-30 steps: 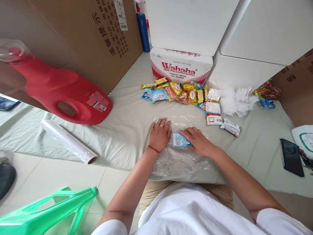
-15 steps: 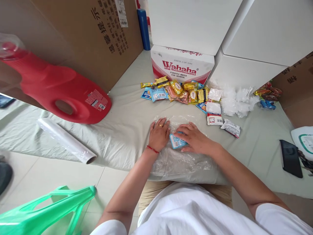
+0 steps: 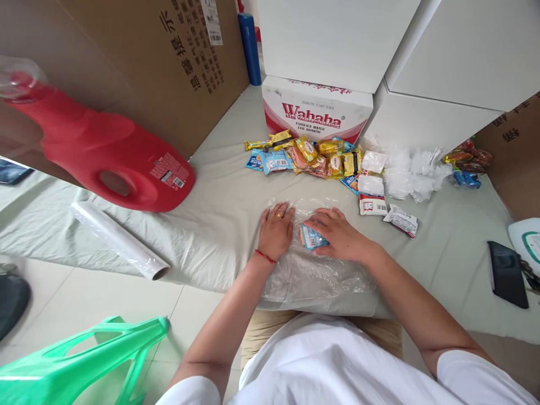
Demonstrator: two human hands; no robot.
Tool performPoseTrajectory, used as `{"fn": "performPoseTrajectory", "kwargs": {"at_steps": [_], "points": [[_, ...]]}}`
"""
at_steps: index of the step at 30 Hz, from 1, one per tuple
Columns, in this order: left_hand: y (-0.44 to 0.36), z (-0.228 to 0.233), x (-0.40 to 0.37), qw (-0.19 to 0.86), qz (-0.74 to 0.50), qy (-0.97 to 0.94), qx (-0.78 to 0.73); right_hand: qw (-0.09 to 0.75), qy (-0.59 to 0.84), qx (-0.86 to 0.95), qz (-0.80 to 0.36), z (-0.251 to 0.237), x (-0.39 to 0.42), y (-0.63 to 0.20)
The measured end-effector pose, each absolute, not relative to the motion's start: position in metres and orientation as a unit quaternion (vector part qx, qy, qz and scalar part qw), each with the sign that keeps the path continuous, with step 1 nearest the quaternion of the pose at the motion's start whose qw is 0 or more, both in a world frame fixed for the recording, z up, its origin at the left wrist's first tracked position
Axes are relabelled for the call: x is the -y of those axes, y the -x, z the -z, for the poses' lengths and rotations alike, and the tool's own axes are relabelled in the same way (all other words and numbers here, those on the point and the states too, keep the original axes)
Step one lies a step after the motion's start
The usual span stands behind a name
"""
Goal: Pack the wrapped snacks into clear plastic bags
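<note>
A sheet of clear plastic film (image 3: 316,278) lies crumpled on the pale green bedsheet in front of me. My left hand (image 3: 275,229) rests flat on the film's left part, fingers stretched out and holding nothing. To its right, my right hand (image 3: 337,233) is curled over a small blue-and-white snack packet (image 3: 313,238), gripping it on the film. Part of the packet is hidden under the fingers, and its left edge looks slightly raised.
Beyond the hands lie several snack packets (image 3: 276,161), with film-wrapped bundles (image 3: 399,181) to their right. A Wahaha carton (image 3: 316,115) stands behind. At left are a red jug (image 3: 164,180) and a film roll (image 3: 120,239); a phone (image 3: 507,274) lies right, a green stool (image 3: 84,360) lower left.
My right hand has shifted slightly to the right with the blue packet, whose left edge has tipped up. The left hand stays flat on the film.
</note>
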State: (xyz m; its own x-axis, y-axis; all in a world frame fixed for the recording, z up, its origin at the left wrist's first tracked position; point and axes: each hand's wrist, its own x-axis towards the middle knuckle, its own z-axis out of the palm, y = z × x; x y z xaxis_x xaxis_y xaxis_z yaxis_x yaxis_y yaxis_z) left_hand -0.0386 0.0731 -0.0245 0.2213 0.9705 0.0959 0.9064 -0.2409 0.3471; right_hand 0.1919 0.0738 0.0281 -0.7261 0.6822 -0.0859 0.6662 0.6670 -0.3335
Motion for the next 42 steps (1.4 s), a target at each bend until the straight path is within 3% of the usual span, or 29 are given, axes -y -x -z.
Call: {"fn": "performPoseTrajectory", "kwargs": {"at_steps": [15, 22, 27, 36, 39, 42], "points": [[0.038, 0.024, -0.073, 0.108, -0.155, -0.774, -0.605, -0.019, 0.385, 0.915, -0.122, -0.033, -0.078, -0.182], [0.039, 0.022, -0.073, 0.118, -0.153, -0.774, -0.603, 0.046, 0.376, 0.916, -0.133, -0.041, -0.063, -0.185], [0.044, 0.026, -0.075, 0.126, -0.21, -0.759, -0.603, 0.028, 0.377, 0.913, -0.15, -0.026, -0.057, -0.18], [0.072, -0.026, -0.06, 0.035, -0.346, -0.727, -0.592, 0.189, 0.364, 0.888, -0.206, -0.059, -0.013, -0.231], [0.091, -0.036, -0.024, 0.048, -0.364, -0.759, -0.537, 0.161, 0.352, 0.887, -0.251, -0.046, 0.027, -0.256], [0.109, -0.021, 0.019, 0.133, -0.319, -0.852, -0.393, 0.146, 0.384, 0.878, -0.247, -0.017, 0.059, -0.272]]}}
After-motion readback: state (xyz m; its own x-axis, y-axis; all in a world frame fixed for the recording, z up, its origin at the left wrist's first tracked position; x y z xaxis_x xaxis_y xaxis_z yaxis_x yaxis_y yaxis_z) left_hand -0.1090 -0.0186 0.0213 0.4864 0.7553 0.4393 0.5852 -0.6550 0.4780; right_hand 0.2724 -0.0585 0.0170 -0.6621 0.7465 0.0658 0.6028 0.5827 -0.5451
